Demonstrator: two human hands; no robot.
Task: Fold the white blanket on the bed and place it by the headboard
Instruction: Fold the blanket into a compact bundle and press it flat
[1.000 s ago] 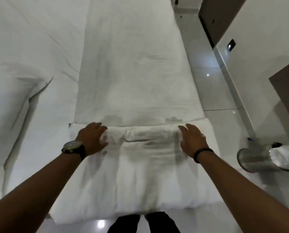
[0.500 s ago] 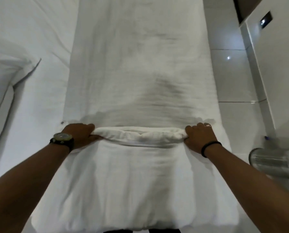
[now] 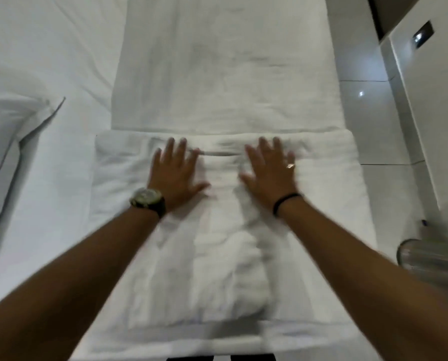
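Observation:
The white blanket [image 3: 225, 82] lies as a long strip down the bed, away from me. Its near end is folded over into a thick stack of layers [image 3: 217, 256] at the bed's edge in front of me. My left hand [image 3: 174, 173], with a watch on the wrist, lies flat on top of that stack near its far edge, fingers spread. My right hand [image 3: 269, 173], wearing a ring and a black wristband, lies flat beside it, also with fingers apart. Neither hand grips any cloth. The headboard is out of view.
The white bed sheet [image 3: 48, 61] spreads to the left, with a pillow [image 3: 7, 131] at the left edge. Glossy floor tiles [image 3: 361, 113] run along the right, then a white wall [image 3: 431, 113]. A metal bin [image 3: 431, 259] lies at the lower right.
Half a second ago both hands gripped the ends of the folded edge. Now they have let go, moved inward and lie flat on the folded stack, which reaches farther up the strip.

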